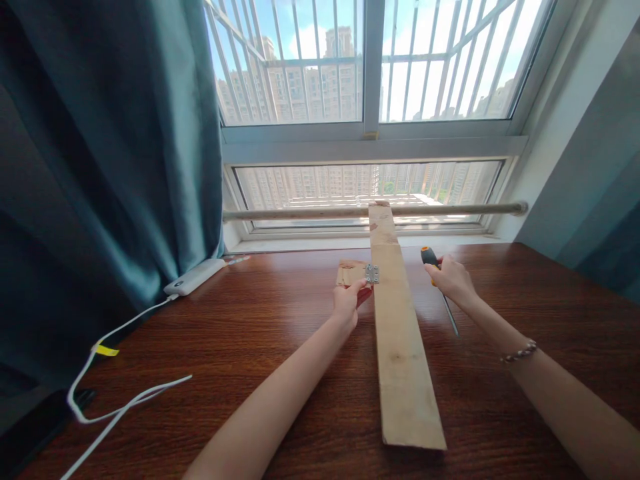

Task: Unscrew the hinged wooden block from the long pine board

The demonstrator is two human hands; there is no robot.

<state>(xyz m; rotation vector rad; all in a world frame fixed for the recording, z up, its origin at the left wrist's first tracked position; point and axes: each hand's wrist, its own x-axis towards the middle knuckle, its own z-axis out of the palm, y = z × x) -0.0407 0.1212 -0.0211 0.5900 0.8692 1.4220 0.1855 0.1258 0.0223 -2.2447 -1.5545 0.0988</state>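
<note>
A long pale wooden board (400,340) lies lengthwise on the dark brown table, its far end reaching the window rail. On its left edge sits a small metal hinge (372,273), which bridges to a short wooden block (350,272). My left hand (347,300) is closed on the near side of that block, thumb close to the hinge; the fingers beneath are partly hidden. To the right of the board, my right hand (451,277) grips a screwdriver (427,256) by its black and yellow handle. The shaft points down toward the table, away from the hinge.
A white power strip (195,277) lies at the table's left edge, with a white cable (120,327) trailing from it. A dark teal curtain (165,133) hangs on the left. Ahead, a horizontal rail (310,214) crosses in front of the barred window.
</note>
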